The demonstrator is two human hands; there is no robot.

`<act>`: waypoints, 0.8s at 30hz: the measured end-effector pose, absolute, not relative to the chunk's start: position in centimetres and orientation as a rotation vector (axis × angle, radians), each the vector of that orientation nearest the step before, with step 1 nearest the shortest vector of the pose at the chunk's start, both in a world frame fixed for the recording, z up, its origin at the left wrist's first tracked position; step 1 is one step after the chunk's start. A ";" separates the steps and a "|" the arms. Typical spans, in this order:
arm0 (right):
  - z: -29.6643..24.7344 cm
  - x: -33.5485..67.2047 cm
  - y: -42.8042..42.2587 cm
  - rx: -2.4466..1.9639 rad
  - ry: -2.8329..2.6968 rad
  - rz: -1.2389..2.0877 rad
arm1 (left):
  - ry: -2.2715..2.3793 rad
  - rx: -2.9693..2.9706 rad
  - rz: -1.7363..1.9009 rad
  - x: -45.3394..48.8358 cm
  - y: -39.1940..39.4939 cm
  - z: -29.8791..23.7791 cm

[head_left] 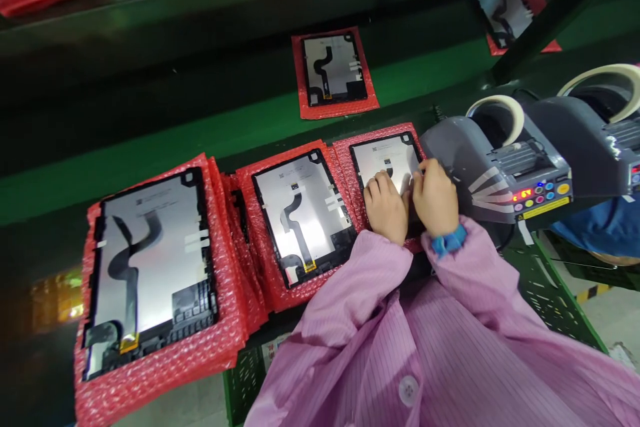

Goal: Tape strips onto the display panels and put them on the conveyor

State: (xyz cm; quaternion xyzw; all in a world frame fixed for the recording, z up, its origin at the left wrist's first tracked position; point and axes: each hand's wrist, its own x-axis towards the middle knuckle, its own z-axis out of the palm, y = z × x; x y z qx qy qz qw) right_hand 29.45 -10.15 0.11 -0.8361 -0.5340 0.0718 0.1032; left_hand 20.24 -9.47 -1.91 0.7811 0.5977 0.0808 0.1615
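A tablet display panel point(385, 155) lies back-up on red bubble wrap point(345, 153) in front of me, silver with a black flex cable. My left hand point(385, 207) rests on its lower half, fingers bent with their tips on the panel, and holds nothing that I can see. My right hand point(436, 197) sits beside it at the panel's right edge, fingers curled, pinching a small pale strip of tape point(416, 177). A blue band point(449, 241) circles my right wrist. Both sleeves are pink.
Two more panels on red wrap lie to the left, one in the middle point(300, 213) and one far left point(150, 260). Others ride the green belt point(200, 140), one behind point(333, 70) and one far right point(505, 13). Two grey tape dispensers point(500, 167) point(590, 127) stand at right.
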 end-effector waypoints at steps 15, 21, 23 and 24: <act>-3.1 31.4 -17.8 -2.368 -1.263 0.558 | 1.643 1.885 0.516 17.7 -13.4 -3.0; -4.4 35.3 -17.1 -1.661 -1.064 0.920 | 1.556 1.530 0.696 21.1 -11.5 -6.1; -2.2 35.4 -17.6 -1.533 -1.045 0.943 | 1.469 1.385 0.783 20.9 -11.6 -6.1; -0.8 35.4 -17.8 -1.500 -1.022 0.971 | 1.427 1.304 0.852 20.5 -12.0 -5.7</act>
